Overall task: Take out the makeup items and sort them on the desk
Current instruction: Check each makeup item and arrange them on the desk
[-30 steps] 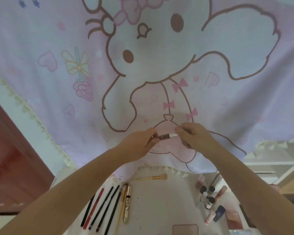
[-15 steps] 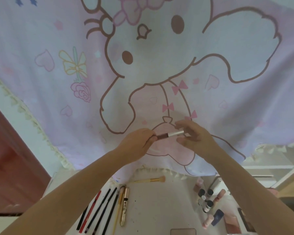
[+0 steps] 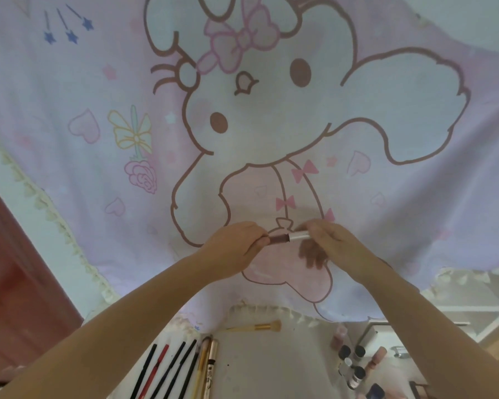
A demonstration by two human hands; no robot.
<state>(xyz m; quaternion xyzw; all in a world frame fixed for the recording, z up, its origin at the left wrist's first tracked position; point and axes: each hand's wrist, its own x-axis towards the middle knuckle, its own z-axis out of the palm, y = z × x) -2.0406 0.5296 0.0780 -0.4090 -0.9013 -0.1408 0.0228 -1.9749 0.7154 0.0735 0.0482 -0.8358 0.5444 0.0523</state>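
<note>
A large pale pink and lilac fabric curtain printed with a cartoon rabbit and edged with a cream frill (image 3: pixel 104 90) is seen filling most of the view, hung behind a white desk top (image 3: pixel 260 367). In front of the curtain, above the desk, a slim lip-gloss tube with a dark reddish body and a silver cap (image 3: pixel 289 237) is held level between both hands. Its dark end is gripped by the curled fingers of the left hand (image 3: pixel 234 246), and its silver end is pinched by the fingertips of the right hand (image 3: pixel 330 239). On the desk below, a row of thin black and red makeup pencils (image 3: pixel 167 370) is laid side by side on the left, with a gold-coloured tube (image 3: pixel 210 367) just beside them. A gold-handled makeup brush (image 3: pixel 257 327) is laid crosswise near the curtain's hem. On the right a cluster of small dark-capped bottles and pink tubes (image 3: pixel 355 367) is gathered (their labels cannot be read).
</note>
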